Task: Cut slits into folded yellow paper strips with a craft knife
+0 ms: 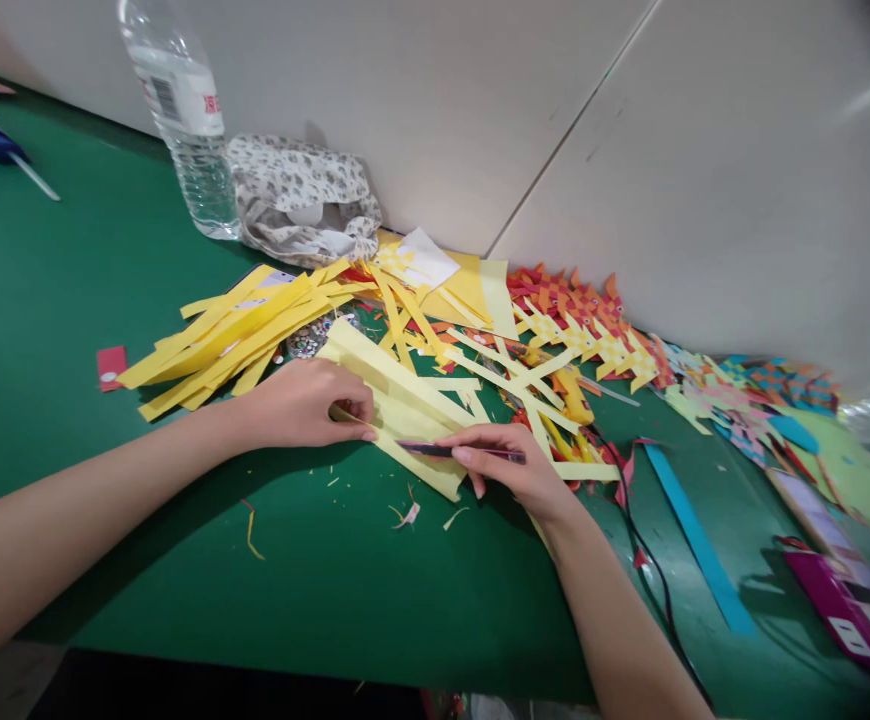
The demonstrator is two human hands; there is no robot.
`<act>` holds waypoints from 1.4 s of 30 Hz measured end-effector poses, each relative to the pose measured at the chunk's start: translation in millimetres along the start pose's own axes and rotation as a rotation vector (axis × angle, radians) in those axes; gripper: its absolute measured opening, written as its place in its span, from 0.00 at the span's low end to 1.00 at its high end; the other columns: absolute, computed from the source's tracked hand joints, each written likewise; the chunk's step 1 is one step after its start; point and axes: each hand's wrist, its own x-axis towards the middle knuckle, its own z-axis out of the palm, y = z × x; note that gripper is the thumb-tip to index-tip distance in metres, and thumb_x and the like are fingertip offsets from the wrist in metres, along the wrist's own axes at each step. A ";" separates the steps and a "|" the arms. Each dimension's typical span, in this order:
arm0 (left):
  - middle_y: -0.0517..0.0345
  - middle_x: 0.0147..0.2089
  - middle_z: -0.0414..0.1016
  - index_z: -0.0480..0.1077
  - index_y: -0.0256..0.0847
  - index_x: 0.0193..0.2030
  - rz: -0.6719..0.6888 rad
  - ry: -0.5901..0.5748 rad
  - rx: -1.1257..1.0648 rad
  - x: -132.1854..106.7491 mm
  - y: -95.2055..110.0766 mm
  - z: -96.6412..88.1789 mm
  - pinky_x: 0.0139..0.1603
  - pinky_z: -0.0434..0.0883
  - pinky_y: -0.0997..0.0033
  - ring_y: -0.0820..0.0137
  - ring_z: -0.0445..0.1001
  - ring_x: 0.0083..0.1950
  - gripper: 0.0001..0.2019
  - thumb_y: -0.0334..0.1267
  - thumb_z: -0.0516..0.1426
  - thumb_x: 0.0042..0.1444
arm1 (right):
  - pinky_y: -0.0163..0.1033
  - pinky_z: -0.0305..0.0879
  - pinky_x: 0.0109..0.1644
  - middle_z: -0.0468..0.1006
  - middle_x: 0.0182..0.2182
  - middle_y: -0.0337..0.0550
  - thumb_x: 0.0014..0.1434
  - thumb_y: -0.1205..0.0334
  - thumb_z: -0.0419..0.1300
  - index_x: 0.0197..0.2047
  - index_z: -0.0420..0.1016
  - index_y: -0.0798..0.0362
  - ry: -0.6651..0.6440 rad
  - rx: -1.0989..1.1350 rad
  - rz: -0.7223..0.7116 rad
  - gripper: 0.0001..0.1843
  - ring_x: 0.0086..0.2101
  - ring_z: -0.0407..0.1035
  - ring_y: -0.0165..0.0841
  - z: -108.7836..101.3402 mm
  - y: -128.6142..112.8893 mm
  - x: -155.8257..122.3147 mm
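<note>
Left hand (307,405) pins the pale yellow paper sheet (397,400) flat on the green table (67,300), while right hand (514,465) grips a slim dark tool (457,451) lying leftward across the sheet's near edge.

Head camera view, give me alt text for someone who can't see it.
Two bare hands work on a pale yellow paper sheet on a green table: the left hand pins it, the right hand holds a dark thin tool. Yellow paper strips lie behind.
</note>
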 end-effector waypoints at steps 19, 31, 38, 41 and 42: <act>0.64 0.28 0.74 0.73 0.43 0.30 0.043 0.025 0.035 -1.2 -1.0 1.0 0.30 0.58 0.74 0.74 0.71 0.31 0.12 0.49 0.61 0.55 | 0.33 0.60 0.21 0.74 0.15 0.39 0.49 0.58 0.68 0.31 0.84 0.55 0.043 0.091 -0.020 0.09 0.16 0.66 0.28 -7.3 -0.7 -2.7; 0.59 0.34 0.75 0.74 0.43 0.36 0.273 0.078 0.091 -4.7 16.9 14.0 0.37 0.63 0.72 0.70 0.72 0.37 0.11 0.45 0.55 0.64 | 0.33 0.66 0.25 0.80 0.23 0.43 0.53 0.56 0.68 0.38 0.85 0.55 -0.029 -0.062 0.013 0.13 0.22 0.71 0.29 -12.2 -13.9 -8.6; 0.61 0.33 0.75 0.74 0.44 0.34 0.198 0.055 -0.003 -2.5 12.7 15.3 0.36 0.62 0.73 0.72 0.72 0.36 0.10 0.45 0.57 0.62 | 0.31 0.61 0.22 0.74 0.17 0.38 0.57 0.55 0.65 0.44 0.84 0.53 -0.049 -0.037 0.002 0.15 0.17 0.66 0.26 -6.5 2.3 -8.6; 0.61 0.32 0.74 0.74 0.43 0.33 0.197 0.056 0.002 -2.2 13.7 15.7 0.36 0.62 0.73 0.72 0.71 0.36 0.10 0.44 0.57 0.62 | 0.31 0.58 0.20 0.73 0.17 0.38 0.57 0.54 0.65 0.44 0.84 0.53 -0.042 -0.033 0.008 0.15 0.16 0.65 0.25 -5.7 5.8 -8.5; 0.61 0.32 0.74 0.74 0.43 0.33 0.201 0.058 0.008 -2.2 14.1 15.9 0.36 0.62 0.73 0.73 0.71 0.35 0.10 0.44 0.57 0.62 | 0.31 0.58 0.20 0.73 0.17 0.37 0.57 0.54 0.65 0.43 0.84 0.53 -0.043 -0.035 0.010 0.15 0.15 0.65 0.25 -5.9 6.0 -8.8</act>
